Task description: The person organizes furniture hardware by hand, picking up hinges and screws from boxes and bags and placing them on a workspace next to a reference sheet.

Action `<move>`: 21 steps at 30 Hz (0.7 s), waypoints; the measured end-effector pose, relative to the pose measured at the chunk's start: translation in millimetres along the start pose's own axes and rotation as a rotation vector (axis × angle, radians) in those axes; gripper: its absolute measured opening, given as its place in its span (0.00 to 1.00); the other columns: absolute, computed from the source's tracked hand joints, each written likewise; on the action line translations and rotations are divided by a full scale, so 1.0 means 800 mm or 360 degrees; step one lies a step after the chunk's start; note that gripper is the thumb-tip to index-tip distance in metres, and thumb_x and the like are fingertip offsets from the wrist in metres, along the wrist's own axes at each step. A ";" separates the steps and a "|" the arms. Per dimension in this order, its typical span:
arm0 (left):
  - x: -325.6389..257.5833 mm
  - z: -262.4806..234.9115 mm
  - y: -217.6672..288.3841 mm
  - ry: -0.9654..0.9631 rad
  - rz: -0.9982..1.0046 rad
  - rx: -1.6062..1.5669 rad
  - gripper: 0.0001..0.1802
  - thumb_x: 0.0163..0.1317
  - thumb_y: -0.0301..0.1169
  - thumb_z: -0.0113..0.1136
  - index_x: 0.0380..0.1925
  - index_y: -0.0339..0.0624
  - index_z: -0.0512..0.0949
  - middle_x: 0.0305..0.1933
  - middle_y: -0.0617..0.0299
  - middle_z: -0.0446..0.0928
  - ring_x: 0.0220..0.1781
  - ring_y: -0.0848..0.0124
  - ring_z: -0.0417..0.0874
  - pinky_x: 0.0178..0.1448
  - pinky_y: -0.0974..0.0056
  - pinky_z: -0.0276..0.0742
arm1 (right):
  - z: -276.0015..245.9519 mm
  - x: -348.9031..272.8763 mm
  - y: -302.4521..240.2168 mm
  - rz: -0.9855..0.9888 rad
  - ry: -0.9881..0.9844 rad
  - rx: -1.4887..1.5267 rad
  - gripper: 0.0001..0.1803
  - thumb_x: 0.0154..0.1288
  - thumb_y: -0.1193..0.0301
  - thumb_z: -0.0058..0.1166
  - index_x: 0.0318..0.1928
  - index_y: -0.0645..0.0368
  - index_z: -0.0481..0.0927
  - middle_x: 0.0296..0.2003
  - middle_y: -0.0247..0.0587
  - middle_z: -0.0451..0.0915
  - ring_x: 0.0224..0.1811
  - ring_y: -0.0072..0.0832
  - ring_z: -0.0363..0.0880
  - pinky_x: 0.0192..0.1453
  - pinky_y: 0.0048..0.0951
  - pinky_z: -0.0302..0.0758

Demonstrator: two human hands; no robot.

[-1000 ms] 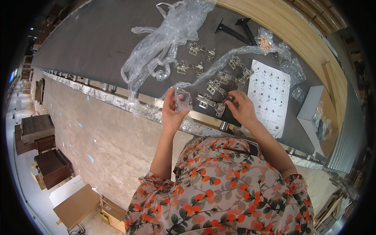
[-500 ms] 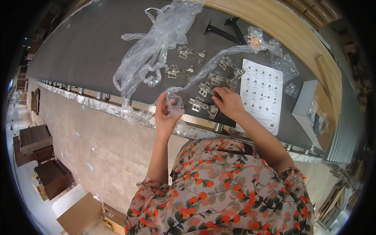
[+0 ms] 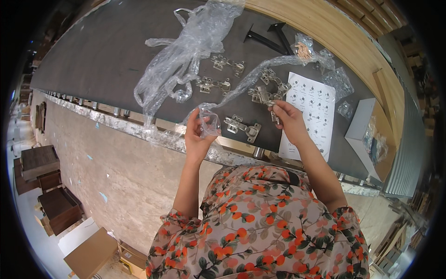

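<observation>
Fingers, right hand (image 3: 292, 124): pinched on a metal hinge (image 3: 274, 115), and it's up, lifted off its spot within the last half second!
Fingers, left hand (image 3: 197, 142): curled round a small clear bag (image 3: 211, 124), thumb and fingertips apart, same pose as before.
Dark table (image 3: 93, 60): fresh gap where that hinge lay, leaving the front hinge (image 3: 243, 127) alone near the edge.
Left pair of hinges (image 3: 213, 85): untouched, beside the plastic wrap (image 3: 172, 65).
White sheet (image 3: 311, 107): lying flat, right hand crossing over it.
Upshot: one hinge in hand, apart from the bag.
</observation>
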State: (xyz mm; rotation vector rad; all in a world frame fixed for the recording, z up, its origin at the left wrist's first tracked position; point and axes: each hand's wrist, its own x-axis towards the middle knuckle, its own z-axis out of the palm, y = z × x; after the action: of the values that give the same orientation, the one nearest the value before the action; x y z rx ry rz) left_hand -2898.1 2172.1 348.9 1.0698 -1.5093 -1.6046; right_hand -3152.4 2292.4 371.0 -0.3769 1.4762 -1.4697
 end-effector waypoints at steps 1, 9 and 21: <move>0.000 -0.001 0.000 -0.0006 0.0003 0.0015 0.46 0.41 0.16 0.70 0.63 0.41 0.59 0.47 0.57 0.76 0.47 0.70 0.79 0.52 0.66 0.75 | -0.005 0.001 -0.001 0.0138 -0.0061 0.0234 0.12 0.66 0.71 0.52 0.47 0.63 0.76 0.35 0.42 0.81 0.24 0.17 0.72 0.20 0.18 0.64; -0.002 -0.002 -0.001 -0.0015 0.0063 0.0054 0.47 0.42 0.18 0.70 0.64 0.41 0.58 0.47 0.54 0.75 0.43 0.69 0.80 0.48 0.66 0.77 | -0.021 0.005 0.008 0.0536 -0.0316 0.0897 0.09 0.64 0.71 0.54 0.42 0.62 0.77 0.36 0.47 0.81 0.20 0.17 0.71 0.17 0.17 0.63; -0.002 0.000 -0.002 -0.0022 0.0025 -0.0002 0.47 0.42 0.17 0.71 0.64 0.41 0.58 0.47 0.55 0.74 0.45 0.69 0.78 0.49 0.66 0.76 | 0.007 0.013 0.026 -0.0567 -0.0066 -0.0972 0.13 0.62 0.71 0.55 0.46 0.62 0.76 0.35 0.40 0.80 0.29 0.24 0.76 0.33 0.25 0.72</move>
State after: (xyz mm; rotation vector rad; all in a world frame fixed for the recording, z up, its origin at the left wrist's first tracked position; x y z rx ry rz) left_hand -2897.8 2173.6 347.7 1.0457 -1.5220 -1.6053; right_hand -3144.8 2285.7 349.5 -1.0789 1.8767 -1.2305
